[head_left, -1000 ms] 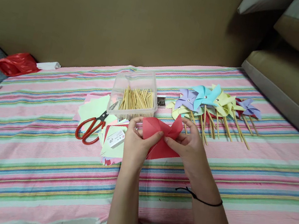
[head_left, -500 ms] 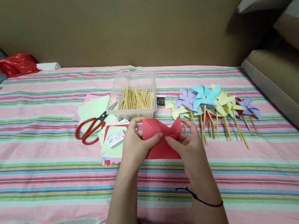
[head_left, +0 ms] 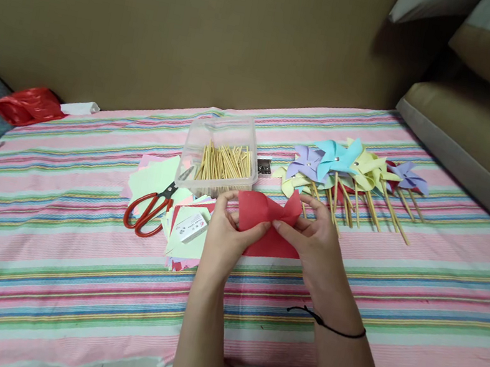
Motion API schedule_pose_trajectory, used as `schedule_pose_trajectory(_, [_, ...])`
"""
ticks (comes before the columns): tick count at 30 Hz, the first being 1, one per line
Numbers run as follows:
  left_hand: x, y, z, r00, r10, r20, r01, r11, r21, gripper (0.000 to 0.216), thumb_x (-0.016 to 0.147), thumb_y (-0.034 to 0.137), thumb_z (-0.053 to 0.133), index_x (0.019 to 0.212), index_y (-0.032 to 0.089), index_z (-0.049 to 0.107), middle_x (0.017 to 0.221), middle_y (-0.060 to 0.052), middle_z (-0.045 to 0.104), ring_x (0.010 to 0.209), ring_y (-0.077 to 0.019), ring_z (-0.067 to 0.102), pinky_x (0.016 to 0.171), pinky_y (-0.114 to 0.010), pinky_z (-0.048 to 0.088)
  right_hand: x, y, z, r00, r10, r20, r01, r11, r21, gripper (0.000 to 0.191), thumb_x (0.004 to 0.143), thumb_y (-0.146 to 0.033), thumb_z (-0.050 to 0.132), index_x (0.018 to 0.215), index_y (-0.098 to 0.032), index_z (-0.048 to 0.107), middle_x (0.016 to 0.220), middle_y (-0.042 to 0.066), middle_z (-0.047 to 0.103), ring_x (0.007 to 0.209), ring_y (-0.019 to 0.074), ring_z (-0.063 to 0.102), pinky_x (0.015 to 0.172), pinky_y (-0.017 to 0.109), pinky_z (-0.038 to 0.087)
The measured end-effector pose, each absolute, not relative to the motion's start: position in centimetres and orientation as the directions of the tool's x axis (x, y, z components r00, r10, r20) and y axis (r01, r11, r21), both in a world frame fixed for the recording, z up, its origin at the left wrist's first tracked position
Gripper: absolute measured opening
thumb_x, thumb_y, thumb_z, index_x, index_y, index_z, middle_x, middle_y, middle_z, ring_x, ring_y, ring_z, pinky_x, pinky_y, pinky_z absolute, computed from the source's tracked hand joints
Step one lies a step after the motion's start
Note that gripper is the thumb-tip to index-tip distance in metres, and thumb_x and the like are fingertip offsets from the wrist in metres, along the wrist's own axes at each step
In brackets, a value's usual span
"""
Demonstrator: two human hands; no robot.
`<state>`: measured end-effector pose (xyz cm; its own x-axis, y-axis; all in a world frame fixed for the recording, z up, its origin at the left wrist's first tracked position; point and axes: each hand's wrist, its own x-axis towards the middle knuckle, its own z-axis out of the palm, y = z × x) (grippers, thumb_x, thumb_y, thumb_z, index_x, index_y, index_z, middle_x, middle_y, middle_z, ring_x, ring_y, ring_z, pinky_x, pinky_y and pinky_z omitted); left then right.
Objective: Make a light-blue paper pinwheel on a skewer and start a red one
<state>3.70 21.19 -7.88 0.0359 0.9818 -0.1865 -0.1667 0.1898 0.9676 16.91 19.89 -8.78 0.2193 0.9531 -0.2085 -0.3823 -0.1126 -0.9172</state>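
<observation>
Behind both hands (head_left: pixel 273 239), tub (head_left: pixel 225 136) holds sticks (head_left: pixel 224 162).

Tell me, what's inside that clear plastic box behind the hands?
The clear plastic box holds a heap of thin wooden sticks lying flat. The scissors lean their tip against its front-left wall. Whatever lies beneath the sticks is covered.

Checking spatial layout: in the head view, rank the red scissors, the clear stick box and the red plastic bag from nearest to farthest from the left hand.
From the left hand:
1. Clear stick box, just beyond.
2. Red scissors, to its left.
3. Red plastic bag, far left.
</observation>
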Motion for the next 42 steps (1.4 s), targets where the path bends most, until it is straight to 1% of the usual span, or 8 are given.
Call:
schedule_pose_trajectory(6, [3.7, 21.2, -7.9, 0.013, 0.981, -0.191, -0.13, 0.191, 0.973, 0.058, 0.062, 0.025, 0.082, 0.107, 0.022, 0.046, 0.069, 0.001, 0.07, 0.059, -0.0177, 0.066, 0.057, -0.026, 0.05, 16.9, 19.9, -8.8, 0.218, 0.949, -0.227, -0.38, -0.132, -0.916, 0.072, 0.054, -0.03, 0.086, 0.115, -0.026, 0.047, 0.074, -0.001, 0.073, 0.073, 0.0223, 0.071, 0.074, 0.04, 0.057])
schedule_pose_trajectory(11, [3.6, 21.2, -7.7, 0.023, 0.981, -0.193, -0.127, 0.194, 0.973, 0.058, 0.062, 0.024, 0.081, 0.107, 0.022, 0.045, 0.068, 0.001, 0.07, 0.059, -0.0174, 0.066, 0.057, -0.026, 0.05, 16.9, 19.9, -8.9, 0.205, 0.951, -0.231, -0.39, -0.137, -0.91, 0.071, 0.055, -0.028, 0.086, 0.115, -0.025, 0.047, 0.073, -0.002, 0.073, 0.07, 0.0197, 0.07, 0.072, 0.037, 0.057])
schedule_pose_trajectory(19, [3.8, 21.0, -6.9, 0.009, 0.97, -0.245, -0.259, 0.239, 0.936, 0.046, 0.068, 0.027, 0.076, 0.102, 0.023, 0.047, 0.066, 0.003, 0.068, 0.053, -0.0141, 0.063, 0.054, -0.024, 0.048, 16.9, 19.8, -9.0, 0.222, 0.944, -0.245, -0.407, -0.139, -0.903, 0.07, 0.055, -0.027, 0.086, 0.114, -0.024, 0.049, 0.073, -0.001, 0.073, 0.068, 0.02, 0.069, 0.07, 0.037, 0.056])
schedule_pose_trajectory(22, [3.6, 21.3, -7.1, -0.114, 0.97, -0.215, -0.307, 0.171, 0.936, 0.04, 0.069, 0.03, 0.076, 0.099, 0.021, 0.052, 0.074, 0.002, 0.07, 0.06, -0.0118, 0.064, 0.058, -0.022, 0.048, 17.1, 19.9, -9.3, 0.228, 0.944, -0.238, -0.396, -0.134, -0.908, 0.07, 0.057, -0.028, 0.086, 0.116, -0.024, 0.049, 0.074, -0.001, 0.073, 0.071, 0.0209, 0.069, 0.073, 0.038, 0.056])
schedule_pose_trajectory(26, [3.0, 21.6, -7.5, -0.214, 0.969, -0.125, -0.355, 0.042, 0.934, 0.045, 0.065, 0.023, 0.08, 0.1, 0.021, 0.052, 0.093, -0.002, 0.072, 0.072, -0.011, 0.067, 0.066, -0.021, 0.05, 17.4, 20.1, -9.5, 0.244, 0.937, -0.25, -0.387, -0.142, -0.911, 0.072, 0.056, -0.031, 0.087, 0.117, -0.024, 0.05, 0.075, 0.0, 0.073, 0.073, 0.022, 0.07, 0.075, 0.039, 0.056])
schedule_pose_trajectory(33, [3.0, 21.6, -7.5, -0.175, 0.981, -0.082, -0.366, 0.012, 0.931, 0.036, 0.071, 0.029, 0.077, 0.099, 0.021, 0.056, 0.07, 0.001, 0.071, 0.071, -0.0151, 0.07, 0.063, -0.022, 0.05, 17.4, 20.0, -9.5, 0.267, 0.927, -0.263, -0.407, -0.14, -0.903, 0.071, 0.054, -0.029, 0.088, 0.115, -0.022, 0.051, 0.075, 0.001, 0.074, 0.071, 0.0203, 0.07, 0.073, 0.037, 0.056])
schedule_pose_trajectory(37, [3.3, 21.5, -7.4, -0.131, 0.986, -0.099, -0.336, 0.05, 0.94, 0.034, 0.07, 0.033, 0.078, 0.094, 0.021, 0.058, 0.068, 0.002, 0.07, 0.069, -0.0141, 0.069, 0.063, -0.022, 0.049, 17.4, 19.9, -9.5, 0.258, 0.933, -0.252, -0.384, -0.14, -0.913, 0.071, 0.056, -0.029, 0.087, 0.116, -0.023, 0.05, 0.074, 0.001, 0.074, 0.071, 0.0217, 0.07, 0.072, 0.038, 0.056])
schedule_pose_trajectory(42, [3.6, 21.4, -7.3, -0.073, 0.993, -0.091, -0.299, 0.065, 0.952, 0.046, 0.061, 0.022, 0.084, 0.097, 0.021, 0.055, 0.061, 0.006, 0.066, 0.058, -0.0099, 0.061, 0.061, -0.021, 0.048, 17.2, 20.0, -9.5, 0.269, 0.935, -0.231, -0.381, -0.117, -0.917, 0.073, 0.054, -0.029, 0.087, 0.116, -0.023, 0.049, 0.074, 0.001, 0.074, 0.07, 0.0223, 0.07, 0.072, 0.039, 0.056])
